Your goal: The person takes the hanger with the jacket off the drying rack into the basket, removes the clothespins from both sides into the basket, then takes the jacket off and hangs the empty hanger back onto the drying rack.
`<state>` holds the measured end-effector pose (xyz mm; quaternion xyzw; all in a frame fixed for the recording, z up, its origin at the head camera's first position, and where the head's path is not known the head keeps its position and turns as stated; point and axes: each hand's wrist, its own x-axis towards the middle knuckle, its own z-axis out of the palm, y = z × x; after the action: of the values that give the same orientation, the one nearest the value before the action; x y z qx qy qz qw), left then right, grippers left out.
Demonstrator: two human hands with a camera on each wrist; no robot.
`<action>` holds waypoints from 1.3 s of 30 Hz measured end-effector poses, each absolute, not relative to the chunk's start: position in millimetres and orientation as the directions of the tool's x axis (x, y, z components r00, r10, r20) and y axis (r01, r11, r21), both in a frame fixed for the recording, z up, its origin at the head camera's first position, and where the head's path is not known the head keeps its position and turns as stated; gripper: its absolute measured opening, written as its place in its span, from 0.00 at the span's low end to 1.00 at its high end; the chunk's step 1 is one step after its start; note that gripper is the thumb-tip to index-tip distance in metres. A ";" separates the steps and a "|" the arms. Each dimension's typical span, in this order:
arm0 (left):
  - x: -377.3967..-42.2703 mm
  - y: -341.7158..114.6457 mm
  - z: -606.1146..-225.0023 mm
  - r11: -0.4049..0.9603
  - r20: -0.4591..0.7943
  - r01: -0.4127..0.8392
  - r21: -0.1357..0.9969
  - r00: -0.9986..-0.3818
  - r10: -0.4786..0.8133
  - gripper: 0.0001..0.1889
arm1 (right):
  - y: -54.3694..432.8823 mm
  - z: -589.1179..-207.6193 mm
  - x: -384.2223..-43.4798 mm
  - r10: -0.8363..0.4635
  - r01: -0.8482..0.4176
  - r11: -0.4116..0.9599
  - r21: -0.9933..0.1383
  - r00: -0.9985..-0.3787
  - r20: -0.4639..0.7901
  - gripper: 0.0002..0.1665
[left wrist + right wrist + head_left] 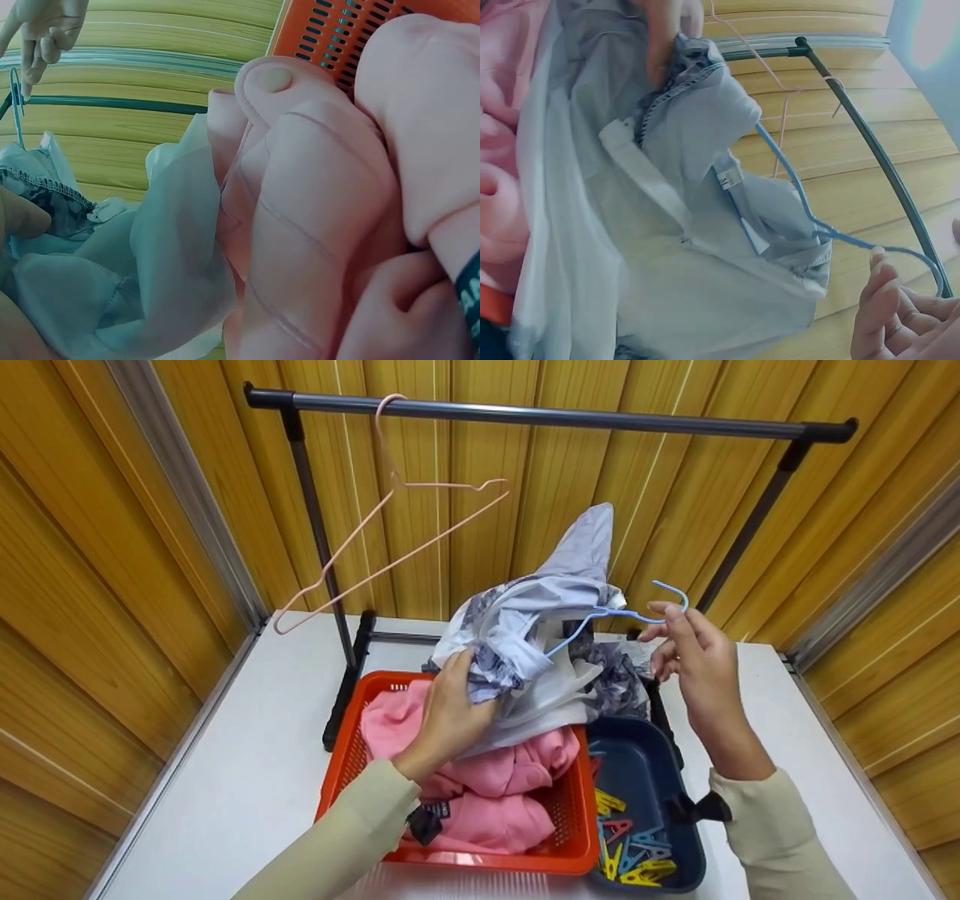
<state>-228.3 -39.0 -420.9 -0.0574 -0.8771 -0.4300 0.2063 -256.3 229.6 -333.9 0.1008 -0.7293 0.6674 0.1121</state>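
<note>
My left hand (454,712) grips the bunched edge of a thin grey patterned shirt (517,607), lifted over the red basket. A blue hanger (576,636) runs into the shirt, its lower part hidden by the cloth. At the hanger's hook, my right hand (701,671) pinches the wire between thumb and fingers. In the right wrist view, a small white label (730,177) shows inside the shirt, close to the hanger's arm (791,165). The shirt's pale inner side hangs down beside pink clothing (315,172) in the left wrist view.
The red basket (587,810) holds pink clothes. Right of it, a dark blue tub (686,840) contains several coloured clothespins (637,847). A pink hanger (390,499) hangs on the black rack's bar (600,420). More dark patterned cloth (619,682) lies behind the tub.
</note>
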 end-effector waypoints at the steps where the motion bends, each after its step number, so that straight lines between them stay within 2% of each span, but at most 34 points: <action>1: -228.2 -38.9 -420.8 0.622 0.406 0.275 0.733 -0.911 -0.075 0.34 | 228.3 -333.2 -257.1 0.001 -0.300 0.088 -0.950 -0.953 0.301 0.19; 8: -227.8 -39.5 -420.3 0.612 0.390 0.269 0.744 -0.918 -0.071 0.34 | 221.9 -334.3 -260.1 -0.009 -0.328 0.042 -0.944 -0.945 0.327 0.21; 23: -224.8 -47.8 -425.9 0.652 0.407 0.319 0.688 -0.913 0.018 0.35 | 218.7 -329.5 -267.1 0.048 -0.342 -0.012 -0.939 -0.939 0.342 0.22; 31: -220.9 -57.4 -426.2 0.667 0.362 0.280 0.690 -0.932 0.017 0.29 | 229.6 -330.3 -270.1 -0.013 -0.320 -0.099 -0.942 -0.946 0.323 0.24; 39: -220.5 -62.4 -429.0 0.640 0.347 0.294 0.710 -0.937 0.045 0.28 | 241.0 -338.2 -277.1 -0.041 -0.297 -0.173 -0.939 -0.951 0.308 0.26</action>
<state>-220.5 -62.4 -429.0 -0.0951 -0.8929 -0.4136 0.1504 -277.1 241.0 -338.2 0.1324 -0.6374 0.7543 0.0850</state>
